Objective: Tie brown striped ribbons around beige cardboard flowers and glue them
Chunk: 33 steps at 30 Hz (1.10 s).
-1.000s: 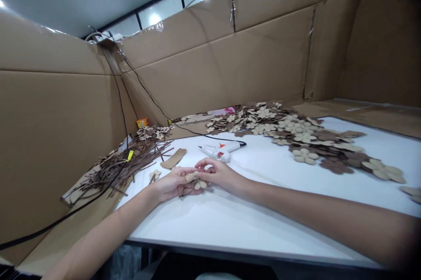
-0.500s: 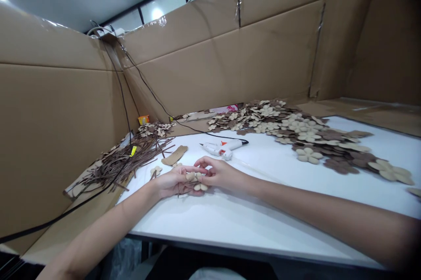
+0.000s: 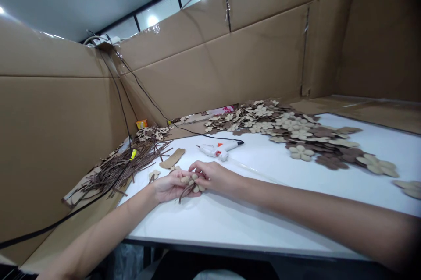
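Observation:
Near the middle of the white table point(image 3: 184, 223), my left hand point(image 3: 169, 186) holds small beige flowers point(image 3: 194, 181) with thin brown strips hanging from them. My right hand point(image 3: 210, 176) meets it from the right, its fingers closed on the same flower bunch. Just behind my hands lies a white glue gun point(image 3: 215, 150) with a red trigger and a black cord. A curved tan scrap point(image 3: 173, 158) and a small beige flower with a strip point(image 3: 154, 175) lie beyond my left hand.
Beige and brown felt flowers point(image 3: 292, 126) are piled at the back right. Many brown strips point(image 3: 121, 168) lie in a heap at the left, crossed by a black cable with a yellow tag point(image 3: 133, 154). Cardboard walls point(image 3: 210, 69) stand around the table.
The view has shifted slightly. The flower bunch has turned in my hands, and its brown strips now hang more visibly toward the near side.

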Available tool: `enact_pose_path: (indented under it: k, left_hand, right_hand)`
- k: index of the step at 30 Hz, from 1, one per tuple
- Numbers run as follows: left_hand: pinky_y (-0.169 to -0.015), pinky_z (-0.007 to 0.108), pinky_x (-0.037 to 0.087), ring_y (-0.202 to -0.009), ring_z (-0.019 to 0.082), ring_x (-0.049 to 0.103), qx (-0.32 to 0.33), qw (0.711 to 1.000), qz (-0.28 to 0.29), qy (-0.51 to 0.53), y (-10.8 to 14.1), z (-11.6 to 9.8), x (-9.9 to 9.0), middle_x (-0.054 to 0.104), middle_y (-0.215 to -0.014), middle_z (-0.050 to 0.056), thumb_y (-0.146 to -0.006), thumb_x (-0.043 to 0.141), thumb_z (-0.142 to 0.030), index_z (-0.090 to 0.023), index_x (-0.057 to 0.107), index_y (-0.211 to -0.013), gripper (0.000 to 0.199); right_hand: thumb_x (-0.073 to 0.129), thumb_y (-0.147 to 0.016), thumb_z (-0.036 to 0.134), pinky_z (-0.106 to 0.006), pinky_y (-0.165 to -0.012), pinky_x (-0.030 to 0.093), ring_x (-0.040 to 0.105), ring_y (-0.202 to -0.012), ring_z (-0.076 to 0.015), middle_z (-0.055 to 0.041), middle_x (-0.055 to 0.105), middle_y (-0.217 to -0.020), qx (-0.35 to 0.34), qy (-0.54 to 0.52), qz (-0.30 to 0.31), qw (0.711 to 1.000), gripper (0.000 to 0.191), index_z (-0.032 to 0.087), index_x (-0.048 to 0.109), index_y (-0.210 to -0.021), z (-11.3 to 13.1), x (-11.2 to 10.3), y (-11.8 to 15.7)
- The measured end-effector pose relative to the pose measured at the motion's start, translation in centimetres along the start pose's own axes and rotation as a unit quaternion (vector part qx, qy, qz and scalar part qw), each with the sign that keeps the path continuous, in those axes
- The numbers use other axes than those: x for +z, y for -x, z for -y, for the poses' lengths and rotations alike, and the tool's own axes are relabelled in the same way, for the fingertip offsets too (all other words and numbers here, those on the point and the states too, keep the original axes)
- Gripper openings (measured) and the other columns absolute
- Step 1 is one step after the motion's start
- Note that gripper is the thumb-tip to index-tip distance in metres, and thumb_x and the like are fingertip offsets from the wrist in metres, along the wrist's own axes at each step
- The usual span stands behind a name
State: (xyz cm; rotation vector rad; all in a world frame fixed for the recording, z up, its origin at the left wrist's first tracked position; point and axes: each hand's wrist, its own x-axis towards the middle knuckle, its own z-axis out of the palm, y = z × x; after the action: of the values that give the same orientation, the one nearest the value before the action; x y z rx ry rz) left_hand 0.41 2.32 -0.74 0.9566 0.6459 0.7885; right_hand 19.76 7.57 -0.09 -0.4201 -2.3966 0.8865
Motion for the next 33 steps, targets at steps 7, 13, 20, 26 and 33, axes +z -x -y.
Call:
enact_pose_path:
  k: [7, 13, 20, 26, 33]
  left_hand:
    - [-0.097, 0.038, 0.040, -0.089, 0.019, 0.065, 0.005, 1.000, -0.008, 0.012, 0.0, -0.1, 0.5, 0.068, -0.089, 0.008, -0.073, 0.067, -0.011, -0.008, 0.066, -0.095, 0.022]
    - [-0.096, 0.040, 0.041, -0.100, 0.024, 0.063, 0.003, 1.000, -0.021, 0.015, 0.0, -0.5, 1.4, 0.067, -0.101, 0.011, -0.079, 0.061, -0.013, -0.010, 0.064, -0.100, 0.022]
    - [-0.091, 0.032, 0.045, -0.096, 0.021, 0.065, 0.011, 0.998, -0.068, 0.006, 0.1, -0.5, 1.5, 0.069, -0.098, 0.012, -0.082, 0.062, -0.015, -0.010, 0.063, -0.103, 0.022]
    - [-0.083, 0.027, 0.049, -0.095, 0.019, 0.066, 0.017, 0.996, -0.084, -0.005, 0.0, -0.4, 1.9, 0.067, -0.107, 0.013, -0.081, 0.062, -0.013, -0.010, 0.062, -0.107, 0.026]
    - [-0.084, 0.028, 0.050, -0.094, 0.020, 0.066, 0.018, 0.996, -0.090, -0.014, 0.1, -0.5, 2.3, 0.064, -0.115, 0.013, -0.081, 0.063, -0.016, -0.012, 0.063, -0.107, 0.026]
  right_hand:
    - [0.049, -0.080, 0.019, -0.024, -0.061, 0.044, 0.060, -0.073, -0.0153, -0.0022, 0.065, -0.084, 0.018, -0.022, 0.006, 1.000, 0.028, 0.022, 0.052, -0.108, -0.4, -0.2, -0.1]
    - [0.052, -0.083, 0.029, -0.025, -0.060, 0.046, 0.061, -0.073, -0.0156, -0.0031, 0.064, -0.087, 0.073, -0.095, -0.009, 0.993, 0.030, 0.021, 0.048, -0.111, -1.4, -0.6, -0.3]
    - [0.056, -0.083, 0.044, -0.026, -0.063, 0.049, 0.062, -0.077, -0.0159, -0.0051, 0.062, -0.089, 0.120, -0.222, -0.015, 0.968, 0.036, 0.018, 0.048, -0.105, -2.1, -0.2, -0.5]
    - [0.060, -0.078, 0.044, -0.029, -0.064, 0.050, 0.063, -0.074, -0.0168, -0.0069, 0.064, -0.085, 0.174, -0.305, -0.018, 0.936, 0.039, 0.016, 0.050, -0.103, -1.1, -0.7, -0.5]
    - [0.053, -0.082, 0.040, -0.027, -0.068, 0.048, 0.059, -0.082, -0.0162, -0.0082, 0.060, -0.096, 0.183, -0.288, -0.080, 0.937, 0.025, 0.017, 0.055, -0.094, -0.6, -1.7, -0.8]
